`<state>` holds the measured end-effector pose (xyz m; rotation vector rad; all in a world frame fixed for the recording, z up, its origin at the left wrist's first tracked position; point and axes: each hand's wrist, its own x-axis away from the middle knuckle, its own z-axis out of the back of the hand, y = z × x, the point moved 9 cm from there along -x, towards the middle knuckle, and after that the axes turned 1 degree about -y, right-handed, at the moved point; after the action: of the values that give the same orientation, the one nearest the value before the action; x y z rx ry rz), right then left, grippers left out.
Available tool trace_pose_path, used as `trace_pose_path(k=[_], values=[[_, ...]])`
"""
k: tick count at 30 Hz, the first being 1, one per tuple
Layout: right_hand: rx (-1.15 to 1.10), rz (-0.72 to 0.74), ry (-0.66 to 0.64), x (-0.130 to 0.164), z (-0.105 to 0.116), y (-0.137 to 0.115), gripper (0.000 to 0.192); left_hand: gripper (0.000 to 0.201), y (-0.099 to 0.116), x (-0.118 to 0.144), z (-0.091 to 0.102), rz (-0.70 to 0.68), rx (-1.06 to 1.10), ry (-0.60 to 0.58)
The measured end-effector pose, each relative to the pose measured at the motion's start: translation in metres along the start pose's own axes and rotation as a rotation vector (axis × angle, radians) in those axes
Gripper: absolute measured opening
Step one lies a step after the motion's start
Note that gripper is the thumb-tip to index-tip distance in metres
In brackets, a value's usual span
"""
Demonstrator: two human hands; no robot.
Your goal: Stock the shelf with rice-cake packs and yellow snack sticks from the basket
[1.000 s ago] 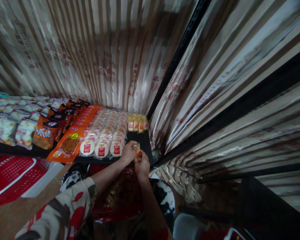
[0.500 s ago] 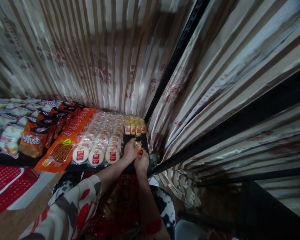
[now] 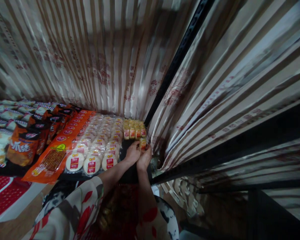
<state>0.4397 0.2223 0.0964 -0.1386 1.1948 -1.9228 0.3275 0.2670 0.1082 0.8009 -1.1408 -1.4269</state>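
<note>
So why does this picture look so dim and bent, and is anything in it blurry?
Head view: the light is dim and warm, with pale sheen on the striped curtain; the wide lens bends the black post and fans the stripes outward; the patterned sleeve at the bottom edge is smeared; the left hand, right hand and small yellow packet between them are fairly sharp but shadowed.

Small yellow packet (image 3: 143, 143) mostly covered by left hand (image 3: 132, 152) and right hand (image 3: 144, 158), label too small to read; grip on it unclear, fingertips hidden behind it; snack bags (image 3: 0, 146) cut by left edge; red basket (image 3: 120, 213) dark, contents indistinct.
</note>
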Motion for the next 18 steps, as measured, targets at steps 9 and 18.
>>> trace_pose_path(k=[9,18], values=[[0.054,0.029,-0.006,-0.021,-0.014,-0.01,0.028,0.044,0.001,-0.025,-0.007,-0.024,0.064,-0.054],[0.067,0.08,-0.029,-0.025,-0.023,-0.017,0.036,0.044,0.003,-0.038,-0.015,-0.043,0.182,-0.028]])
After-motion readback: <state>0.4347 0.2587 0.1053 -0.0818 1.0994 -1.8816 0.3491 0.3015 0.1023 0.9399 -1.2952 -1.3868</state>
